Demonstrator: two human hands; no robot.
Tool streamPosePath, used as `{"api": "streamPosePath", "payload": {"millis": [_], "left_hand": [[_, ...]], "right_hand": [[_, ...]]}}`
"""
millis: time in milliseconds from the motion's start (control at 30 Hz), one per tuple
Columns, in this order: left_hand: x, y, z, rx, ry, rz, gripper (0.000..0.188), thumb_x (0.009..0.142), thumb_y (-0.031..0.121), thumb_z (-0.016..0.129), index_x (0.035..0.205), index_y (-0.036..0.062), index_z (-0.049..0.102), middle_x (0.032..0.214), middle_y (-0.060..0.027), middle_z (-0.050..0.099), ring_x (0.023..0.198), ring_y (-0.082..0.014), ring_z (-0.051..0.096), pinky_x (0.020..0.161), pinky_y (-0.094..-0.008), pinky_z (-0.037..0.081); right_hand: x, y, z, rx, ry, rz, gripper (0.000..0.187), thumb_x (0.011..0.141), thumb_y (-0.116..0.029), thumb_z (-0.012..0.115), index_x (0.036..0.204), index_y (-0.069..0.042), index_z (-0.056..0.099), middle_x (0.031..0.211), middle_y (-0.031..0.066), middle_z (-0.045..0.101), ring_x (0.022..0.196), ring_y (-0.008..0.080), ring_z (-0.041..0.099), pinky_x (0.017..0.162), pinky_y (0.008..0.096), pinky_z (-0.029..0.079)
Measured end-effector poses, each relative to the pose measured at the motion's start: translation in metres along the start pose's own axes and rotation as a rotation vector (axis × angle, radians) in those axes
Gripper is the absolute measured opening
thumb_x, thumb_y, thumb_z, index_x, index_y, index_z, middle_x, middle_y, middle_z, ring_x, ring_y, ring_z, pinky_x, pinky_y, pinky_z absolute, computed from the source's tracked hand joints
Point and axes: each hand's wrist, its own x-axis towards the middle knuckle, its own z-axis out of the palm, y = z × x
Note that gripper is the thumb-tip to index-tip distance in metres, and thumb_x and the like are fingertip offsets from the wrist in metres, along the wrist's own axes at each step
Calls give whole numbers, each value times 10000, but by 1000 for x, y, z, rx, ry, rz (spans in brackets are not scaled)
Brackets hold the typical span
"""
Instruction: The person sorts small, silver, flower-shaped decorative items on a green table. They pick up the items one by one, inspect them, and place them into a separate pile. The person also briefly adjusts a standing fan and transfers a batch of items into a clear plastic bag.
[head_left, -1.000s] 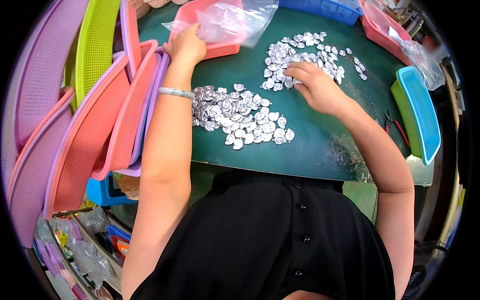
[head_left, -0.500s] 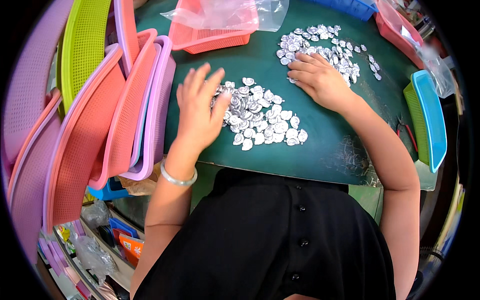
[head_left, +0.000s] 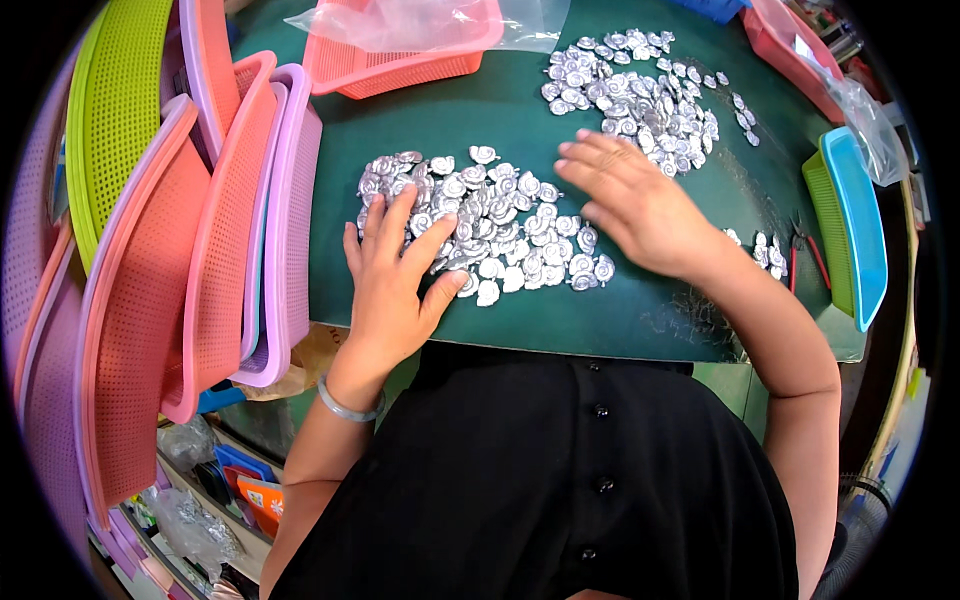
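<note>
Many small silver metal pieces with a spiral pattern lie in two main piles on the dark green tabletop. My left hand [head_left: 388, 295] rests on the near side of the left pile [head_left: 500, 215], fingers spread, fingertips among the pieces. Between the piles is my right hand [head_left: 640, 205], its fingers stretched out and nothing seen in them; its palm side is hidden. Just beyond it lies the far right pile [head_left: 640, 95]. A small cluster of the same pieces [head_left: 768, 255] sits by my right forearm, partly covered by it.
Stacked perforated plastic baskets [head_left: 140, 320] in pink, purple and green crowd the left side. A pink basket [head_left: 400, 72] with a clear plastic bag [head_left: 530, 22] stands at the back. At the right are red-handled pliers [head_left: 808, 255] and a blue and green basket [head_left: 858, 230].
My left hand has come down nearer onto the left pile, and more pieces show at its left. My right hand has drawn back from the far pile toward me. The view has shifted slightly.
</note>
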Motion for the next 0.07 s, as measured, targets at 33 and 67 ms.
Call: {"api": "streamPosePath", "payload": {"millis": [33, 67], "left_hand": [[-2, 0, -1, 2, -2, 4, 458, 760, 295, 653, 1182, 153, 548, 1364, -163, 325, 1255, -428, 257, 969, -633, 150], [-5, -2, -1, 18, -20, 20, 479, 750, 320, 661, 1187, 164, 547, 1383, -157, 301, 1263, -426, 247, 974, -633, 143]], "right_hand": [[3, -7, 5, 30, -35, -12, 441, 825, -223, 564, 1225, -65, 467, 1278, 139, 458, 1234, 304, 389, 1036, 440, 287], [4, -13, 7, 98, -98, -14, 514, 822, -252, 582, 1280, -88, 414, 1345, 132, 386, 1258, 305, 359, 1048, 464, 258]]}}
